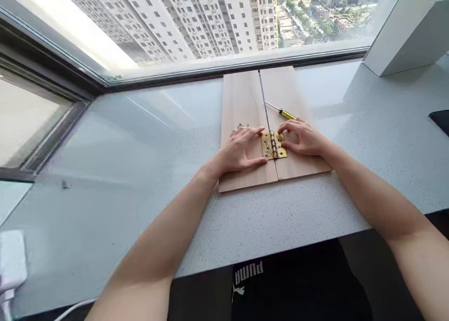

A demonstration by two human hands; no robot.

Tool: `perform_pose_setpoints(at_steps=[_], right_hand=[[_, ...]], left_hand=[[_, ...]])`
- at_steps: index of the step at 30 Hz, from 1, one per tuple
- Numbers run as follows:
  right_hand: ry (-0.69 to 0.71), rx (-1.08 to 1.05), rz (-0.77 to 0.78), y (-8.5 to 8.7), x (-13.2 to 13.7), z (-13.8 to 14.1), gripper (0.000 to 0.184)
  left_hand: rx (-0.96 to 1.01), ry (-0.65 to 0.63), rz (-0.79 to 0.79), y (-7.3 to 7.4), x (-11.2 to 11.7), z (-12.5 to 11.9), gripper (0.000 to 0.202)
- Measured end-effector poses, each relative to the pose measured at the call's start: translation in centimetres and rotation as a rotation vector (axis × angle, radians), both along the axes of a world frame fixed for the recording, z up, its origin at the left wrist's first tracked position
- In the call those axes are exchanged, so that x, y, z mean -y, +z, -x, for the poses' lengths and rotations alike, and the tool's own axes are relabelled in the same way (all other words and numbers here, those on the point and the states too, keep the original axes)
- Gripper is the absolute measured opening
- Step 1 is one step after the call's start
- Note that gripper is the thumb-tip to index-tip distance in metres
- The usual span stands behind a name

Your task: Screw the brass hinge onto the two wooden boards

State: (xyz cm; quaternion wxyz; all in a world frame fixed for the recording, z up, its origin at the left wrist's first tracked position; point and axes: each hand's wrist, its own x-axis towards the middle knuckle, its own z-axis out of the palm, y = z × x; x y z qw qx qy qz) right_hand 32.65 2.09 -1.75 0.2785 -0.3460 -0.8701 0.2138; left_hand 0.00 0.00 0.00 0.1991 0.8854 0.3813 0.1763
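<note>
Golden hinge (274,145), lying flat, between fingers (255,131)

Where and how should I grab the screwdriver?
Probably by its thick yellow handle, from above on the side of the right hand: the screwdriver lies on the right board, handle end beside that hand, thin shaft pointing away.

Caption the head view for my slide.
Left hand and right hand at a golden hinge across two wooden boards.
</note>
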Motion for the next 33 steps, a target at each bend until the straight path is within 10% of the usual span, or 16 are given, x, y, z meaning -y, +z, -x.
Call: perform_pose_setpoints(at_steps=[33], right_hand=[[-0.012,-0.021,-0.004,-0.09,0.11,0.05,0.038]], left_hand=[[-0.003,-0.002,0.001,0.18,0.09,0.04,0.108]])
